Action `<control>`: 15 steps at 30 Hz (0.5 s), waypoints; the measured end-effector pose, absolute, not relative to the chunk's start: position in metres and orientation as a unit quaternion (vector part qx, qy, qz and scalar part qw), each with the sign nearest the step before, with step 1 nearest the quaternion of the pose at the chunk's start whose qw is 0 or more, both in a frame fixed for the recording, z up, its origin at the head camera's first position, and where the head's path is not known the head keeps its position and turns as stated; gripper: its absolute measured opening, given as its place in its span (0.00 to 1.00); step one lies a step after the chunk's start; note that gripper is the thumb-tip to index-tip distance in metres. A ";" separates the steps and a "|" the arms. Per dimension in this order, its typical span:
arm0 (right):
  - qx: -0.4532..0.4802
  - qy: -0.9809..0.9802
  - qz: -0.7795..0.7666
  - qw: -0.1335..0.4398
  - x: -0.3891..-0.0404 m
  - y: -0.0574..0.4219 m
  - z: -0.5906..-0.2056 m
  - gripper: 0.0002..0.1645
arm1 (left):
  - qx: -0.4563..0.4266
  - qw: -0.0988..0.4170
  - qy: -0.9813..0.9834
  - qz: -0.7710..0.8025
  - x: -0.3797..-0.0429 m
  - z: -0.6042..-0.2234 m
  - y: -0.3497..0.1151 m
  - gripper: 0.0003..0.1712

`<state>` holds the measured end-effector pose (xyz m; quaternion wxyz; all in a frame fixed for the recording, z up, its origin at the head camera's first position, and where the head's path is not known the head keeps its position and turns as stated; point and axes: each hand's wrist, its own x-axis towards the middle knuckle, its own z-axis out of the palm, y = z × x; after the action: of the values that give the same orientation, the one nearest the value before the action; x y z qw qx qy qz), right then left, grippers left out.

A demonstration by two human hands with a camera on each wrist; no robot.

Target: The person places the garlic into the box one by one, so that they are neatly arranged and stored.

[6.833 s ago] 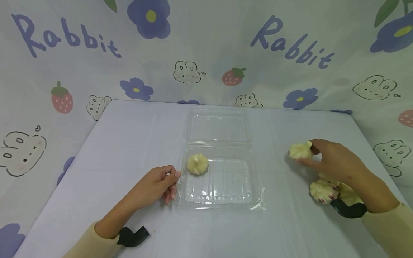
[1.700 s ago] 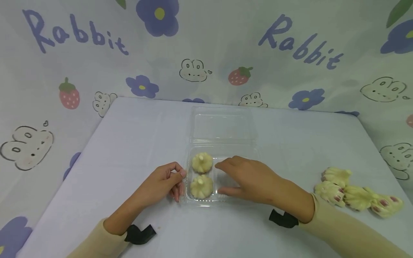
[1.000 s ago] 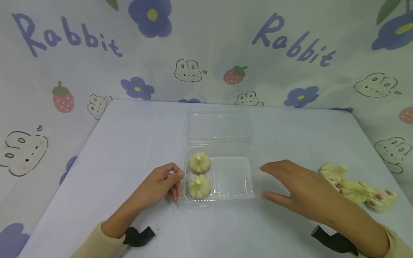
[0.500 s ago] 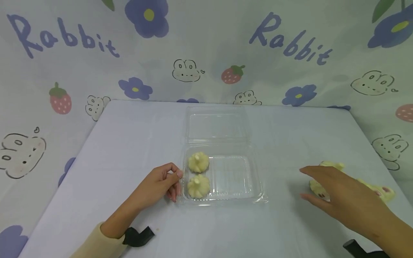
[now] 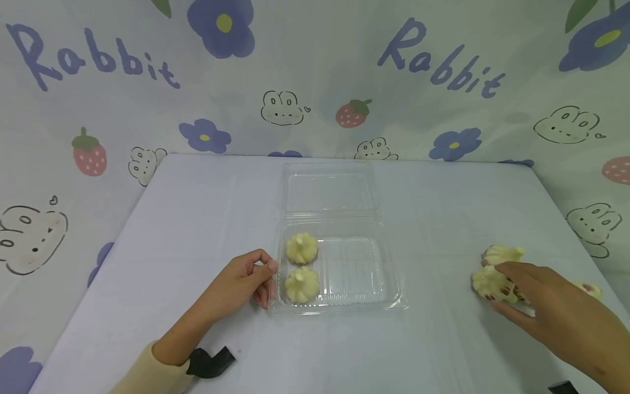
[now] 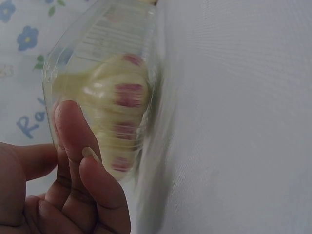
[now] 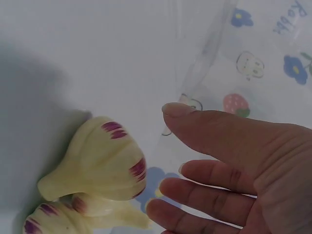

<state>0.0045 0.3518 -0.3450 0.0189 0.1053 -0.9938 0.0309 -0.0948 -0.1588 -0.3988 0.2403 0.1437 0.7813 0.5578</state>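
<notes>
My left hand [image 5: 246, 276] pinches the left rim of a clear plastic clamshell container [image 5: 354, 268], its lid [image 5: 331, 194] folded back flat behind it. Two garlic bulbs, a rear one [image 5: 302, 248] and a front one [image 5: 302, 284], sit upright along the container's left side. On the right, my right hand [image 5: 556, 306] reaches over a cluster of garlic bulbs, thumb and fingers spread at the nearest bulb [image 5: 492, 283]. Another bulb [image 5: 502, 254] lies just behind; others are partly hidden under the hand. The right wrist view shows a purple-streaked bulb [image 7: 102, 161] beside the spread fingers.
A white cloth [image 5: 211, 213] covers the table. Behind it hangs a printed curtain [image 5: 315, 65] with rabbits, strawberries and flowers. Black straps [image 5: 211, 362] show at the wrists.
A second garlic bulb now sits in the container, in front of the first. My right hand has left the container, moving right to the garlic cluster. The left hand stays at the rim.
</notes>
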 end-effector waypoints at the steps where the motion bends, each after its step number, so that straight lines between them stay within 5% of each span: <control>1: 0.109 -0.993 0.031 0.025 0.005 0.353 -0.347 0.39 | 0.143 0.241 0.782 0.557 -0.095 -0.399 -0.159 0.18; 15: 0.100 -0.994 0.039 -0.030 -0.002 0.363 -0.359 0.31 | 0.146 0.237 0.783 0.556 -0.095 -0.399 -0.159 0.17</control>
<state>-0.0017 0.3633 -0.3588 -0.0296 0.1002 -0.9938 0.0386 -0.0948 -0.1591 -0.3990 0.2375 0.1458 0.7834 0.5555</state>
